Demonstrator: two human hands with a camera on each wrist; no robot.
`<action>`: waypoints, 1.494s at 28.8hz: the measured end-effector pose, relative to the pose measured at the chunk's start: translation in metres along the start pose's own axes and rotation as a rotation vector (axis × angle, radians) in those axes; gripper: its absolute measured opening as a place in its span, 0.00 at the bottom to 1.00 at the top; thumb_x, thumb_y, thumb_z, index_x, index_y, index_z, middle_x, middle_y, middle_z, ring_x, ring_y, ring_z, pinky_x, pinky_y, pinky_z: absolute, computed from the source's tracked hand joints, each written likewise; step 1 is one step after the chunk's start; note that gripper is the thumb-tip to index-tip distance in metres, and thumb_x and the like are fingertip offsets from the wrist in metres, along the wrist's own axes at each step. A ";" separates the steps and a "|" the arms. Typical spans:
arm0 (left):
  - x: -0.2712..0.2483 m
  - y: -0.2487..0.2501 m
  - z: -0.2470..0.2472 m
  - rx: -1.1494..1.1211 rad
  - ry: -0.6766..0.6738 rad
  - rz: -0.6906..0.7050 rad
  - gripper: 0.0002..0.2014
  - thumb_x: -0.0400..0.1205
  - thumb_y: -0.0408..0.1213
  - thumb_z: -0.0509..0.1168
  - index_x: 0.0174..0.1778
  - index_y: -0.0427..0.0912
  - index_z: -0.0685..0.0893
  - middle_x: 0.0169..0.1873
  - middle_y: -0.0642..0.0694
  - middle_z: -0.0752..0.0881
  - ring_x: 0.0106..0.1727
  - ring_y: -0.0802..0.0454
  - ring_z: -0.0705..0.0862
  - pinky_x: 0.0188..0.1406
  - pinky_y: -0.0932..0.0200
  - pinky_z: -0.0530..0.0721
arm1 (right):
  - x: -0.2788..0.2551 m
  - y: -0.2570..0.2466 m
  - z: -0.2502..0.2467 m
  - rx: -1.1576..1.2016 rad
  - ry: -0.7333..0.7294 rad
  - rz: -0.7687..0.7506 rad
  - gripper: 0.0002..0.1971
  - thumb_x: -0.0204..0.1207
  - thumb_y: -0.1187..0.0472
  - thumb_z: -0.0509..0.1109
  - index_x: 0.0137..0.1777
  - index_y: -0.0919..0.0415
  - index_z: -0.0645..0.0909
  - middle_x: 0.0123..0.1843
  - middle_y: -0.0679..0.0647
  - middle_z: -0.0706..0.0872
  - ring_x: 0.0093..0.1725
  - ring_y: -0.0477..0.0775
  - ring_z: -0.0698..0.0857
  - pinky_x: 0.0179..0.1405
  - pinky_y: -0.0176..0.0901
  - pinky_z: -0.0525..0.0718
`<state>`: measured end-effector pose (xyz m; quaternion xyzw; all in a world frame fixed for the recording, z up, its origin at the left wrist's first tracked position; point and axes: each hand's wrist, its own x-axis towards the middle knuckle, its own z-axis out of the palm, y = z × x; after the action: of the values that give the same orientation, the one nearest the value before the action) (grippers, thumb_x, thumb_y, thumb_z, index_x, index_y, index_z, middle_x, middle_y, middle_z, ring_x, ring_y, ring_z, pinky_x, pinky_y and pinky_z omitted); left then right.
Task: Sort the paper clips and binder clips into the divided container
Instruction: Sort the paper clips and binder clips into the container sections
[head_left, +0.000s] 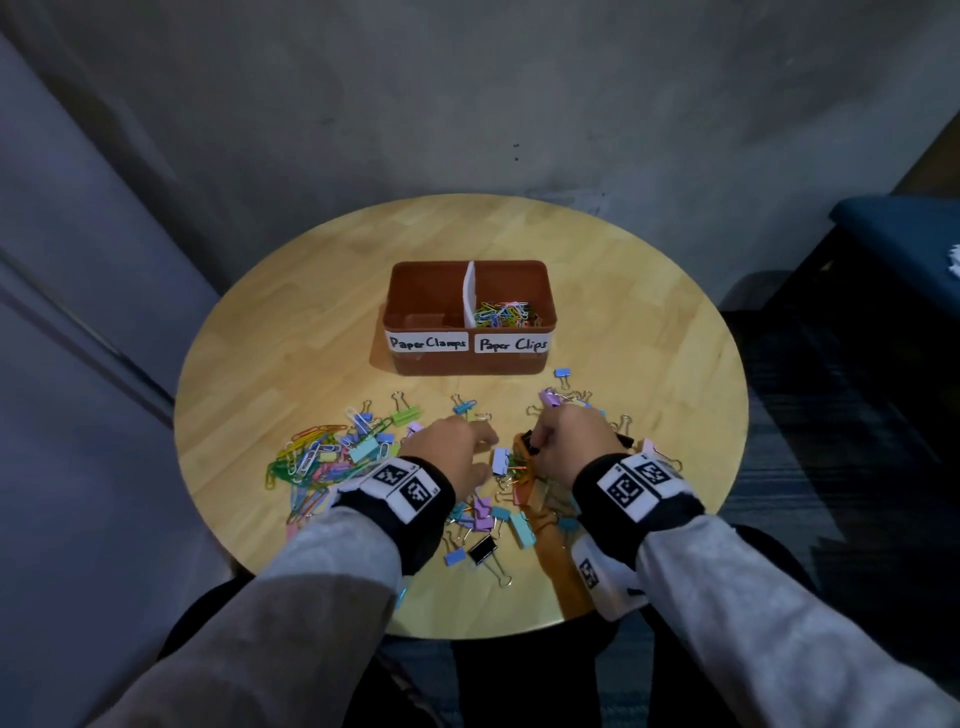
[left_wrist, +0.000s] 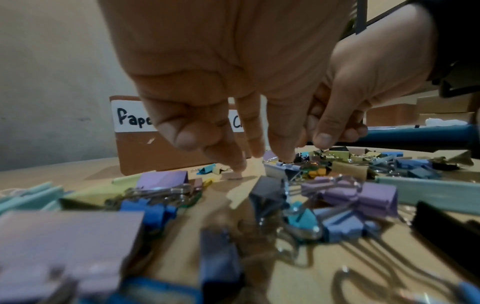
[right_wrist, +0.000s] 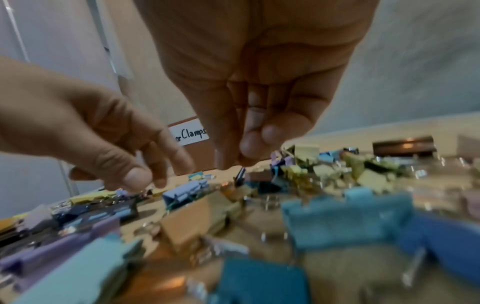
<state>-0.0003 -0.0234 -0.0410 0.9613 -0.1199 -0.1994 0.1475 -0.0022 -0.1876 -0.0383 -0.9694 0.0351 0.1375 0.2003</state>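
A brown divided container (head_left: 467, 364) stands mid-table, labelled "Paper Clamps" on the left and "Paper Clips" on the right. Coloured paper clips (head_left: 506, 314) lie in its right compartment; the left one looks bare. A heap of loose paper clips (head_left: 311, 457) lies at the front left, and binder clips (head_left: 511, 525) are strewn in front of the box and under both hands. My left hand (head_left: 485, 441) reaches down with straight fingers (left_wrist: 237, 165), its tips at the tabletop, holding nothing. My right hand (head_left: 535, 441) pinches a small dark clip (right_wrist: 241, 174) at the pile's top; its kind is unclear.
The round wooden table (head_left: 291, 322) has bare wood around the container. Its near edge runs just under my forearms. A blue padded seat (head_left: 893, 234) stands at the right, a grey wall behind and a pale panel at the left.
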 end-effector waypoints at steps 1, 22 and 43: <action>0.003 0.003 -0.001 0.019 -0.020 0.022 0.21 0.81 0.45 0.68 0.72 0.55 0.77 0.67 0.49 0.81 0.65 0.47 0.81 0.62 0.50 0.83 | -0.001 0.001 0.002 0.008 -0.006 0.001 0.10 0.74 0.67 0.68 0.48 0.54 0.87 0.53 0.54 0.88 0.55 0.56 0.85 0.56 0.40 0.81; 0.047 0.018 -0.022 -0.196 0.084 -0.103 0.15 0.80 0.43 0.68 0.60 0.41 0.86 0.45 0.43 0.91 0.49 0.47 0.88 0.56 0.51 0.85 | 0.005 0.012 0.006 0.335 0.006 0.107 0.09 0.67 0.69 0.76 0.32 0.54 0.85 0.35 0.50 0.86 0.39 0.51 0.84 0.49 0.41 0.84; 0.038 -0.027 -0.017 0.022 0.078 -0.113 0.14 0.78 0.29 0.64 0.47 0.53 0.89 0.54 0.50 0.87 0.56 0.48 0.84 0.55 0.56 0.83 | 0.018 -0.037 0.006 -0.113 -0.087 0.015 0.07 0.79 0.65 0.63 0.54 0.64 0.81 0.55 0.61 0.86 0.55 0.61 0.85 0.48 0.47 0.81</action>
<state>0.0455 -0.0056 -0.0485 0.9751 -0.0620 -0.1685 0.1302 0.0183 -0.1517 -0.0346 -0.9720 0.0257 0.1825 0.1456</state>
